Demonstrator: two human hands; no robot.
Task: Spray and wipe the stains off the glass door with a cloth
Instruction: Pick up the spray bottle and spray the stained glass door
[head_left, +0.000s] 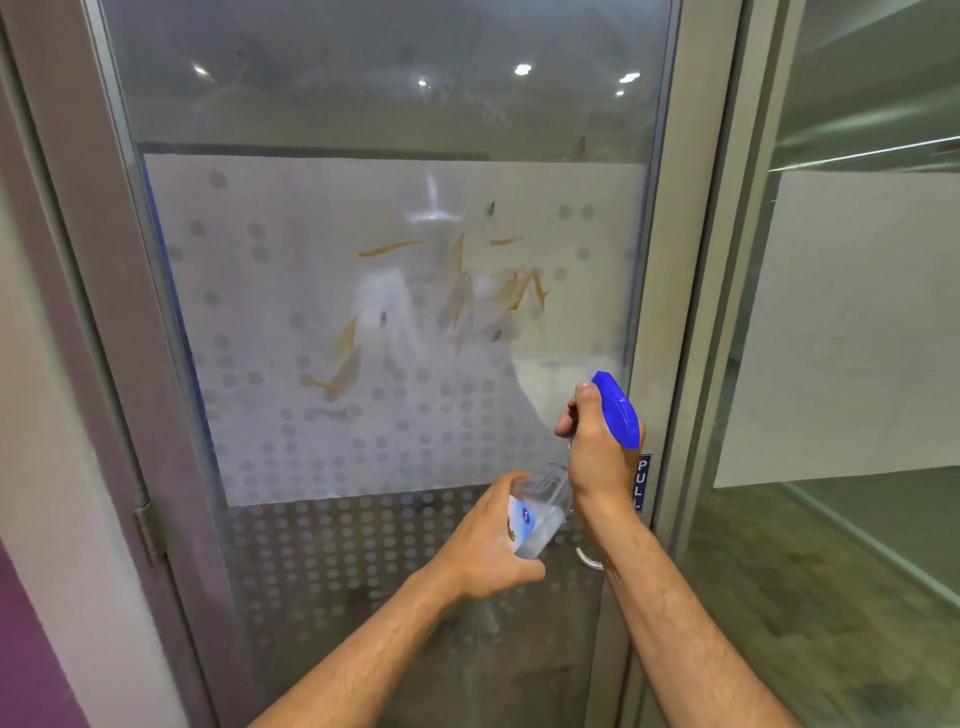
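The glass door (291, 322) fills the view, with a frosted dotted band across its middle. Orange-brown streaks (524, 291) and a few small dark spots mark the frosted part, mostly right of centre. In front of the door's lower right I hold a clear spray bottle (540, 512) with a blue trigger head (618, 408). My right hand (597, 452) grips the neck with fingers at the trigger. My left hand (493, 540) holds the bottle's body from below. The nozzle points up and left at the glass. No cloth is in view.
The grey metal door frame (691, 312) runs down the right, with a blue PULL sign (643, 483) and a metal handle (589, 561) partly behind my right wrist. A hinge (148, 530) sits on the left frame. Another glass panel (857, 312) stands to the right.
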